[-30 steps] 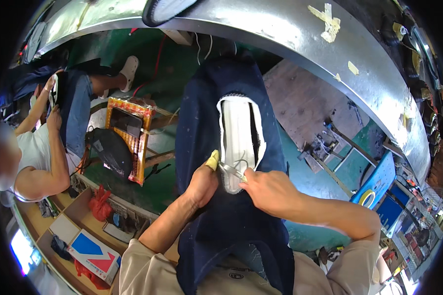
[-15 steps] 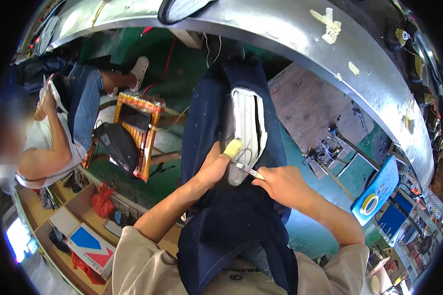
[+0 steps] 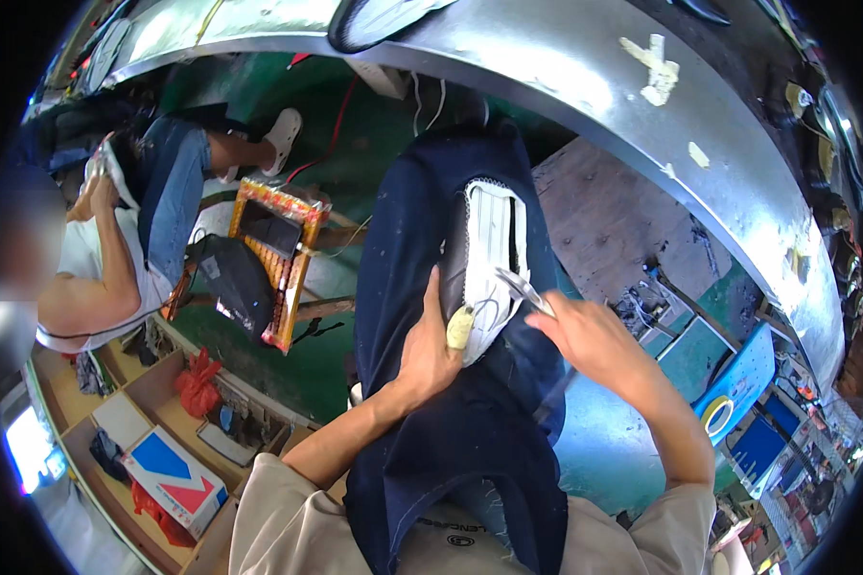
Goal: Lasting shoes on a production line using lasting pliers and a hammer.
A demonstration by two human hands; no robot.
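A shoe upper [image 3: 494,251] lies bottom side up across my lap, its pale lined underside framed by a dark stitched edge. My left hand [image 3: 430,353] steadies its near left side, one finger stretched along the edge. A yellow wrap [image 3: 459,328] covers a digit of that hand and presses on the pale underside. Closed round a slim silver metal tool [image 3: 525,290] with a curved tip, my right hand [image 3: 585,335] is just right of the shoe. The tool's exact kind is unclear. A thin dark thread loop [image 3: 490,312] shows on the underside.
A metal-edged bench [image 3: 547,67] curves across the far side. At left, a co-worker [image 3: 115,249] sits near an orange frame [image 3: 292,287] with a black bag [image 3: 228,286]. Compartment shelving [image 3: 153,383] stands lower left; a blue stool [image 3: 738,379] holds a tape roll [image 3: 717,416].
My right hand has drawn the tool up and away to the right, and its tip now points up-left. My left hand has turned, with a finger extended along the shoe's side.
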